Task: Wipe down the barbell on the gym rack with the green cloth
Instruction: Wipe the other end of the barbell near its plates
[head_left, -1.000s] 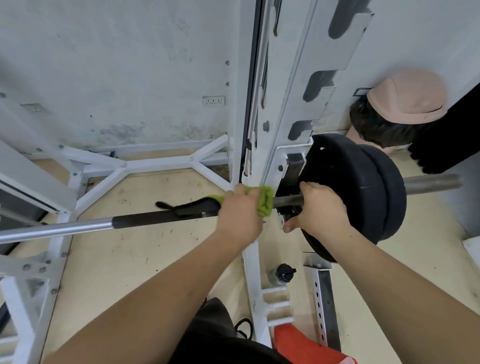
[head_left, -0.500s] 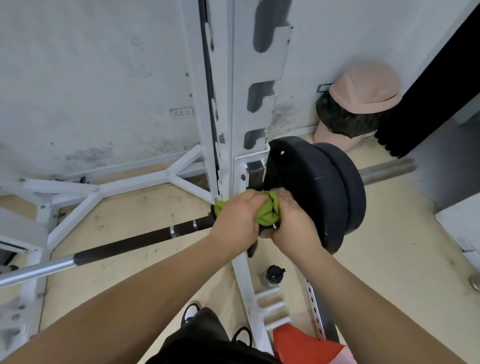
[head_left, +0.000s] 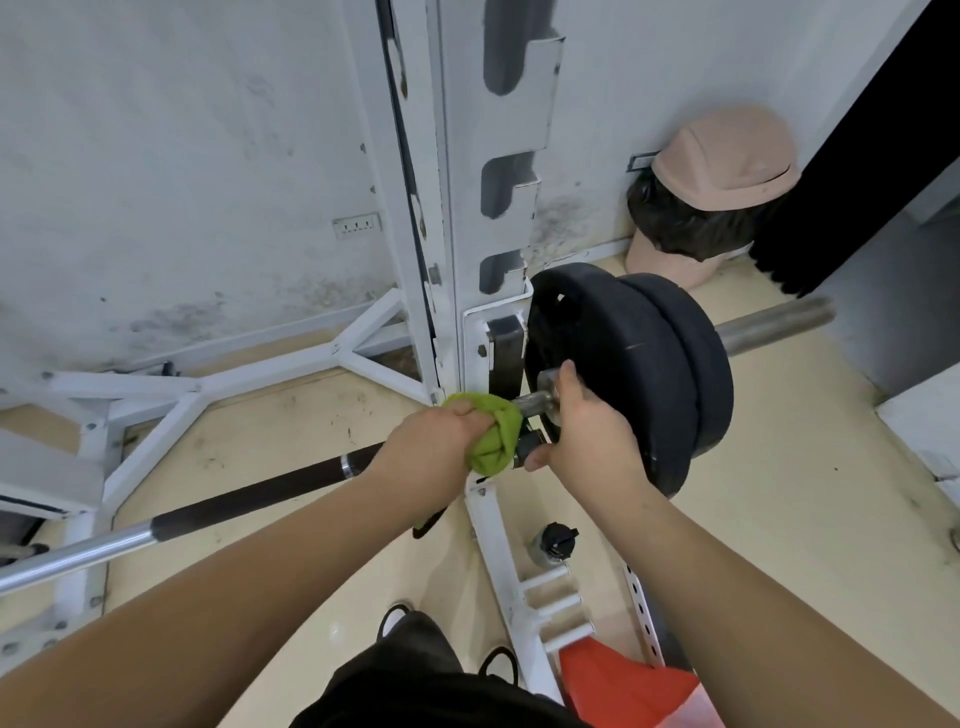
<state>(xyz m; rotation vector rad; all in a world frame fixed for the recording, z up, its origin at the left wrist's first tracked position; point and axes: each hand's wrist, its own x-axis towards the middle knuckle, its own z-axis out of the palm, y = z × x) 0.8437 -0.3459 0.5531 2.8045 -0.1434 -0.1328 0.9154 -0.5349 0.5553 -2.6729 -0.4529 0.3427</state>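
- Green cloth (head_left: 492, 435), one piece, is bunched around the barbell (head_left: 249, 498) right at the white rack upright (head_left: 457, 218), just inside the weight plates.
- One left hand (head_left: 426, 452) has its fingers curled shut over the cloth, pressing it onto the bar.
- One right hand (head_left: 587, 434) sits just beside the cloth, apart from the left hand by the width of the cloth; its fingers wrap the knurled metal bar next to the inner plate, thumb under and a fingertip raised against the plate face.
- Two black weight plates (head_left: 634, 369) are stacked side by side on the bar's right end, and the bare sleeve end (head_left: 774, 325) sticks out beyond them.
- To the left of the hands the bar runs down and left: a dark section, then a shiny chrome section toward the frame edge.
- Three hook cut-outs show in the upright above the bar.
- One pink lidded bin (head_left: 711, 208) with a black liner stands by the wall behind the plates.
- One dark-capped bottle (head_left: 553, 543) stands on the floor beside the rack base.
- Three short white pegs (head_left: 556, 603) project from the base rail near an orange object (head_left: 623, 686) at the bottom edge.
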